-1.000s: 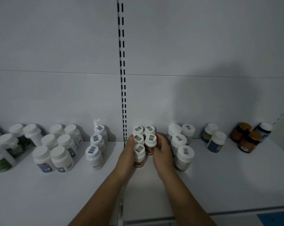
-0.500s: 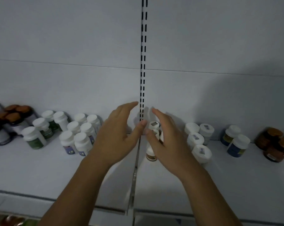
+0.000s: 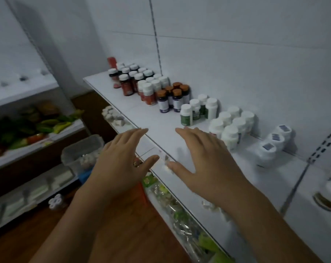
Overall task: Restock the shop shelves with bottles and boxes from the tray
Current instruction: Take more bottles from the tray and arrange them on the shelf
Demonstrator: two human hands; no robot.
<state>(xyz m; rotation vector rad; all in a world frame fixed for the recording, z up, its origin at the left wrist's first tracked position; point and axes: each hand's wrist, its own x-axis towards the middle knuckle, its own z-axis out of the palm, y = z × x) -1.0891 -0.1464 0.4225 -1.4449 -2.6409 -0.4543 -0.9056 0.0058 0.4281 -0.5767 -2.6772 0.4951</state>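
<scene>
Currently, my left hand [image 3: 121, 160] and right hand [image 3: 208, 162] are both held palm down with the fingers straight and spread, and neither holds anything. The left hand is over the front edge of the white shelf [image 3: 130, 109], with its fingertips just past that edge. The right hand is above the shelf surface, near the front edge and just beside the left hand. I cannot tell whether either hand touches the shelf, because the right hand is blurred.

All the bottles stand upright in groups along the back edge of the shelf:
- Toward the far left corner: red bottles with white caps [image 3: 147, 93].
- Next to them: dark bottles with brown caps [image 3: 172, 99].
- Next: green-labelled white bottles [image 3: 197, 111].
- Next: plain white bottles [image 3: 231, 126], just beyond my right fingertips.
- Further right: a row of three white bottles with stickered caps [image 3: 272, 147], well apart from both hands.

A clear plastic container [image 3: 81, 150] holding small white items sits below and to the left of the shelf's front edge, beside my left hand in the view. Green packets [image 3: 179, 211] lie on the level under the shelf. On the side shelving at the left there are green and red packets [image 3: 37, 126], which are blurred.
</scene>
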